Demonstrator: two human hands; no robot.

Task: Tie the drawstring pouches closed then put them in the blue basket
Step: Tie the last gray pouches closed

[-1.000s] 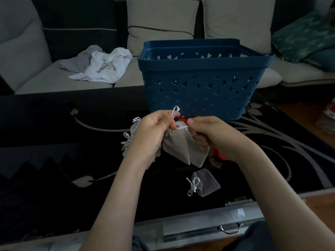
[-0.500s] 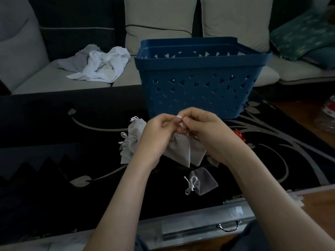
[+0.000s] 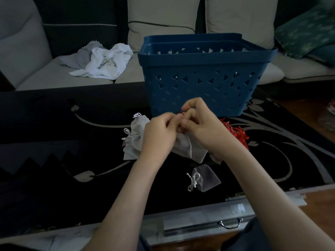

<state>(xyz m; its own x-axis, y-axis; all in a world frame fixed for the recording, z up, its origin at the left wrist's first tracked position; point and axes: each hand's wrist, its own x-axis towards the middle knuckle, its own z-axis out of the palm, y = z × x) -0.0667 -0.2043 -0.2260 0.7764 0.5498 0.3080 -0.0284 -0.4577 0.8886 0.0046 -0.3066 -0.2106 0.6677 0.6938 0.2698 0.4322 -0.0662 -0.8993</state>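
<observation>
The left hand [image 3: 159, 134] and right hand [image 3: 201, 127] meet just in front of the basket [image 3: 199, 84], fingers curled, pinching the mouth of a grey pouch [image 3: 188, 147]. It hangs beneath them, mouth up, bottom slanting down-right.

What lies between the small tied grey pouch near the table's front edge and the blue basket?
In the head view: the left hand and right hand, gripping another grey pouch.

I'm in a home living room — a grey sofa [image 3: 36, 77] with plump back cushions [image 3: 159, 13] and a teal pillow [image 3: 306, 31], crumpled cloths [image 3: 107, 62] on its seat, a low black leaf-patterned coffee table [image 3: 54, 124] with a drawer handle [image 3: 230, 224] before it.
</observation>
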